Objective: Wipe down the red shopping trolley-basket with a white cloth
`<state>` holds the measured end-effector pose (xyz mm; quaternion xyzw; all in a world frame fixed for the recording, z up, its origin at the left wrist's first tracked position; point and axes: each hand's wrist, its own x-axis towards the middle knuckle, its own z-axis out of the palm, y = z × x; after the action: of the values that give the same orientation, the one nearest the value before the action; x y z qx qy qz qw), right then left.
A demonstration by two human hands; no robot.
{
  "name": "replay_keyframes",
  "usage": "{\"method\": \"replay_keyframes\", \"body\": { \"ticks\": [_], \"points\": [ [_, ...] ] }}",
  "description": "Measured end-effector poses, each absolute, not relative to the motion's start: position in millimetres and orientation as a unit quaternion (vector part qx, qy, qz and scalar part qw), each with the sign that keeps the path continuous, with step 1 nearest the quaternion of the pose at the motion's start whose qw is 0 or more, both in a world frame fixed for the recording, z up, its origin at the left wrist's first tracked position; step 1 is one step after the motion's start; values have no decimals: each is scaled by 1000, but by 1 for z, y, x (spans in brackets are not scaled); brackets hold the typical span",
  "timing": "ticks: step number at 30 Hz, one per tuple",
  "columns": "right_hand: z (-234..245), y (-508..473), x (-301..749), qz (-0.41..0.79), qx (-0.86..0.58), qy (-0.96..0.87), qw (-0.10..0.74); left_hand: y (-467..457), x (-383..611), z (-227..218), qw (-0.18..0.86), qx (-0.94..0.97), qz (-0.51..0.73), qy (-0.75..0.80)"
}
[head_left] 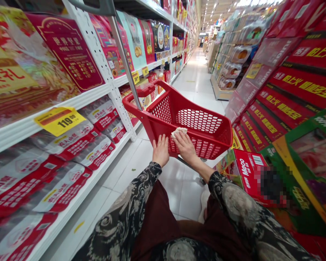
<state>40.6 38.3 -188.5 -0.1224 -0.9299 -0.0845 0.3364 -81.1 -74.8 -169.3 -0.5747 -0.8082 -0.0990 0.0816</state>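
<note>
A red plastic shopping basket (212,143) on wheels stands in a supermarket aisle in front of me, with a grey pull handle (125,59) rising up to the left. My left hand (161,150) lies flat against the basket's near wall, fingers stretched out. My right hand (185,145) presses a small white cloth (178,131) against the basket's rim. The basket looks empty inside. My patterned sleeves and dark red skirt fill the bottom of the view.
White shelves (21,128) on the left carry red gift boxes, wrapped packs and a yellow price tag (60,120). Stacked red and green cartons (296,108) line the right. A red carton (246,170) sits near my right arm. The white tiled aisle (195,78) runs ahead.
</note>
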Motion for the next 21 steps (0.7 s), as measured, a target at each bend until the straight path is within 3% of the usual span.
{"method": "replay_keyframes", "body": {
  "ticks": [10, 17, 21],
  "points": [
    [-243, 29, 58, -30, -117, -977, 174, -92, -91, -180, 42, -580, -68, -811],
    [-173, 23, 15, -58, -86, -930, 352, -90, -103, -169, 71, -549, -90, -828],
    [-171, 31, 4, -75, -117, -929, 342, -91, -108, -163, 85, -544, -96, -829]
  ]
}}
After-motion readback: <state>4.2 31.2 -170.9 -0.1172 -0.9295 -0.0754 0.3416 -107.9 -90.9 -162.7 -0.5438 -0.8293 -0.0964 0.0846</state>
